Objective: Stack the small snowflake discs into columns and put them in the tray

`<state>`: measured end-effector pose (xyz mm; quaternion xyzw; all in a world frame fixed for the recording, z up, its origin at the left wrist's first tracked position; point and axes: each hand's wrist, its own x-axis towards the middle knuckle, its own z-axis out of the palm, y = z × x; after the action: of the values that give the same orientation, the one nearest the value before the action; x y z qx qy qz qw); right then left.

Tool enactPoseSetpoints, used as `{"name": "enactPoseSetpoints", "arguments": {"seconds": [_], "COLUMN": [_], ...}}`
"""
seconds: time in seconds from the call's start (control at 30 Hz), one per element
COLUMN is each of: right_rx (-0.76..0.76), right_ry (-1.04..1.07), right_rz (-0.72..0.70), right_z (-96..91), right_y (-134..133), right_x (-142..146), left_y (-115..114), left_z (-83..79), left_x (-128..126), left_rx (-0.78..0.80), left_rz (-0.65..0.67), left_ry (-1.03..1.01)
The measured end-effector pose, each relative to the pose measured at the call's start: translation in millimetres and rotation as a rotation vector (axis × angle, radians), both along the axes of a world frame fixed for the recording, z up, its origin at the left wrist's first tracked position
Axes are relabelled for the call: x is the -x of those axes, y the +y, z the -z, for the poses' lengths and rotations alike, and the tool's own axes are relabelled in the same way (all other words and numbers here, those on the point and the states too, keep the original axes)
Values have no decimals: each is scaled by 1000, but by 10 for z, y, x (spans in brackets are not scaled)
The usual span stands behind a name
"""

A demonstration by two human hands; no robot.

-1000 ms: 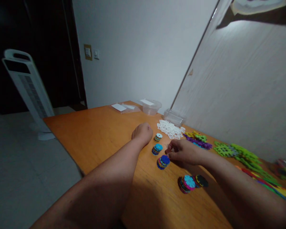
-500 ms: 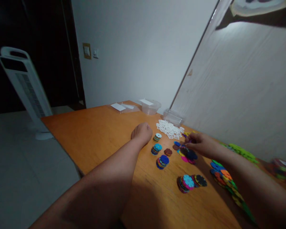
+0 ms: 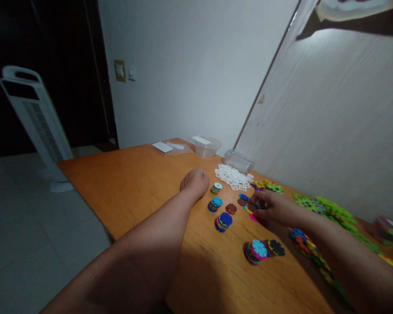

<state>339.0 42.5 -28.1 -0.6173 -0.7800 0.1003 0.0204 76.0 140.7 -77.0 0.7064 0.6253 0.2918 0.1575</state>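
My left hand rests as a closed fist on the orange table, just left of a small stack of discs. Two more short stacks, a blue-topped stack and a dark blue-topped stack, stand nearer me. My right hand lies over a scatter of loose coloured discs, fingers curled and pinched on them. A brown disc lies flat between the stacks and my right hand. A larger heap of discs sits closer to me.
A pile of white lattice pieces and clear plastic tubs sit at the far end. Green and purple pieces line the wall on the right. A row of coloured discs lies under my right forearm. A tower fan stands on the floor, left.
My right hand swung from the dark blue stack towards the wall, leaving loose discs behind, then came back slightly onto them. The left fist has not moved.
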Motion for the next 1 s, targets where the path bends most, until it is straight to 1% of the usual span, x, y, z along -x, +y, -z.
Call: {"name": "enactPoseSetpoints", "arguments": {"seconds": [0.1,0.23,0.33,0.4,0.5,0.53,0.6,0.67,0.73,0.83,0.9,1.0], "right_rx": [31,95,71,74,190,218,222,194,161,156,163,114], "right_ry": [-5,49,98,184,407,462,526,532,503,478,458,362], "right_rz": [-11,25,16,11,32,28,-12,-62,-73,-2,64,120], "right_z": [-11,-18,-22,-22,-18,-15,-10,-6,-7,-21,-35,-36], "right_y": [6,34,35,11,-43,-58,-74,-76,-71,-58,-39,12], "right_x": [27,30,35,81,230,292,412,505,551,512,425,280], "left_y": [-1,-2,-4,-6,-5,-3,6,17,22,15,4,-9], "left_z": [0,0,-3,-8,-11,-7,5,21,31,23,8,-8], "left_x": [1,0,-2,-3,-3,-3,-5,-7,-9,-10,-8,-4], "left_rx": [-3,5,16,17,13,10,4,-8,-16,-13,-4,10], "left_rz": [-1,-4,-5,-1,-2,-3,-1,-1,-5,-6,-1,3], "left_ry": [5,8,11,14,17,17,15,12,10,8,6,0]}}
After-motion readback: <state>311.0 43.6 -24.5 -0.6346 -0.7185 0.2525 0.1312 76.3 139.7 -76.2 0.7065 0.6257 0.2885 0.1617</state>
